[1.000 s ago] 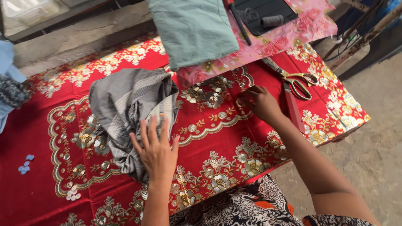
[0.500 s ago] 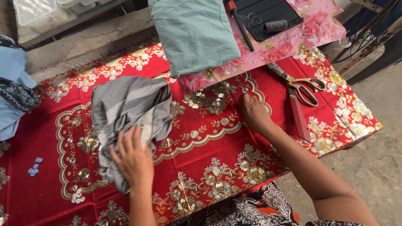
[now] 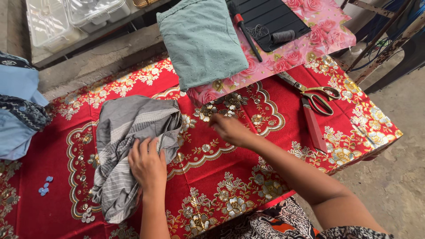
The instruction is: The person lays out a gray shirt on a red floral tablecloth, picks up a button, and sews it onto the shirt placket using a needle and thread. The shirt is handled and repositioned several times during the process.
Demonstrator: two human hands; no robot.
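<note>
A crumpled grey striped cloth point(image 3: 128, 119) lies on the red flowered tablecloth point(image 3: 53, 150). My left hand point(image 3: 148, 163) presses down on the cloth's lower middle, fingers curled into a fold. My right hand point(image 3: 228, 128) hovers just above the table, a little to the right of the cloth, with fingertips pinched together. It is blurred, and whether anything small sits between the fingers does not show. My patterned lap shows at the bottom edge.
Gold-handled scissors point(image 3: 316, 93) and a red stick point(image 3: 313, 126) lie at the right. Behind are a folded green cloth point(image 3: 199, 40), pink rose fabric point(image 3: 310, 48), a black tray point(image 3: 270, 17) and a thread spool point(image 3: 283, 36). Blue buttons point(image 3: 44, 186) and blue garments point(image 3: 17, 110) sit left.
My right hand left the spot near the scissors and swept left toward the grey cloth. My left hand dragged the cloth slightly left and closed its fingers into it.
</note>
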